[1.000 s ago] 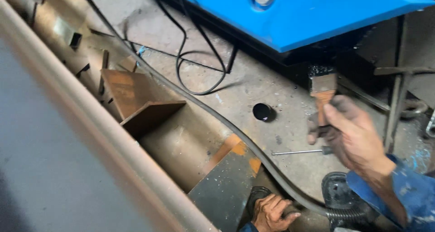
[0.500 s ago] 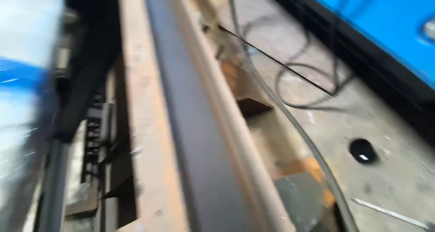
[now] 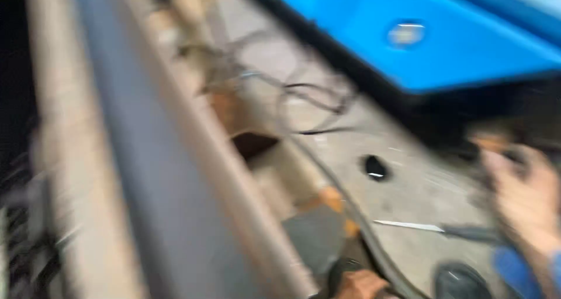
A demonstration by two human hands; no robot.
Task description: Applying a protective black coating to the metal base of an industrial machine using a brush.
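Two hands show, blurred: right hand (image 3: 526,202) beside the floor's (image 3: 409,199) right edge, left hand (image 3: 359,284) gripping a black hose (image 3: 350,217); right grip unclear.

- The right hand (image 3: 526,202) sits at the right edge of the view, raised over the floor (image 3: 409,194); what lies inside its grip is too blurred to tell.
- A thin rod (image 3: 409,225) lies on the floor just left of that grip.
- A small round object (image 3: 375,167) lies on the floor further left of the grip and beyond the rod.
- A large machine body (image 3: 444,42) stands behind the grip.
- The left hand (image 3: 359,285) lies at the bottom edge, left of and nearer than the right grip, touching a round part (image 3: 339,271).
- A hose (image 3: 362,229) runs along the floor between the two hands.
- A long beam (image 3: 146,158) runs far left of both hands.
- Loose cables (image 3: 310,100) lie on the floor behind the hose.
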